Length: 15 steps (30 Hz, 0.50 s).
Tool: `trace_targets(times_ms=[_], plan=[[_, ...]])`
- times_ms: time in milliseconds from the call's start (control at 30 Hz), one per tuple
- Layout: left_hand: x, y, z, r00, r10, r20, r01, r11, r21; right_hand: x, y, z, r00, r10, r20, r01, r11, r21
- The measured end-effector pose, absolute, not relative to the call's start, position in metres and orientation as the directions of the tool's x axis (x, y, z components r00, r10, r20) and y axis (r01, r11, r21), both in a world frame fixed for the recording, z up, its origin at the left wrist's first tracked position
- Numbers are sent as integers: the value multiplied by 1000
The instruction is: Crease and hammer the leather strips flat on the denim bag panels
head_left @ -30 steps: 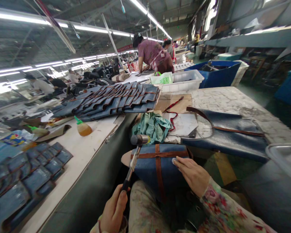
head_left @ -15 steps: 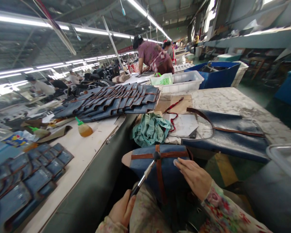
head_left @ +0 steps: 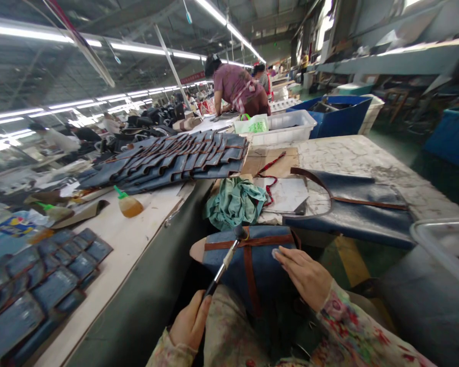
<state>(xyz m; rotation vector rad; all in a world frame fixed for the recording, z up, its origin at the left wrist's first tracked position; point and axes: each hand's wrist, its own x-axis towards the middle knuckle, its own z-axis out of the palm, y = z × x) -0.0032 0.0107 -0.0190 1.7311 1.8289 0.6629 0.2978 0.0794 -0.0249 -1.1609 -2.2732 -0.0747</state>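
My left hand (head_left: 191, 318) is wrapped round the dark handle of a hammer (head_left: 225, 261) with a metal shaft and a rounded dark head. The hammer head is over the far edge of a blue leather piece (head_left: 268, 267), near where its brown strips cross. That piece is draped over a rounded form, with a pale tip showing at the left. My right hand (head_left: 306, 275) lies on the right part of the leather, fingers stretched out. Something whitish is at its fingertips; I cannot tell what.
Overlapping blue leather pieces (head_left: 168, 158) cover the left table, with more (head_left: 57, 270) nearer me. A glue bottle (head_left: 129, 205) stands between them. Ahead lie a crumpled green cloth (head_left: 233, 201) and another leather piece (head_left: 359, 204). A plastic bin (head_left: 436, 270) is at right; a person (head_left: 239, 86) bends over farther off.
The hammer head has moved up and slightly left, towards the far edge of the leather. My right hand stays in place on the leather. The whole view has shifted slightly.
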Motion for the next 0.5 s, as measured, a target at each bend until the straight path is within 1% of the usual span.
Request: trace_targets(times_ms=[67,133,300,433,500], plan=[[1,10,-14,-51,999,5,722,34,691,298,79,-25,-449,725,523,759,618,-204],[7,10,-12,-30,999,22,729,7,684,298,78,-24,-450,719,529,757,622,-201],[19,14,-9,76,992,-96,801,-4,598,299,77,-23,-456,715,530,753,627,-197],[19,16,-5,76,997,-14,759,-49,649,298,76,-22,-446,727,522,759,617,-210],[18,16,-6,81,996,-28,762,-43,646,298,76,-22,-440,733,519,763,610,-214]])
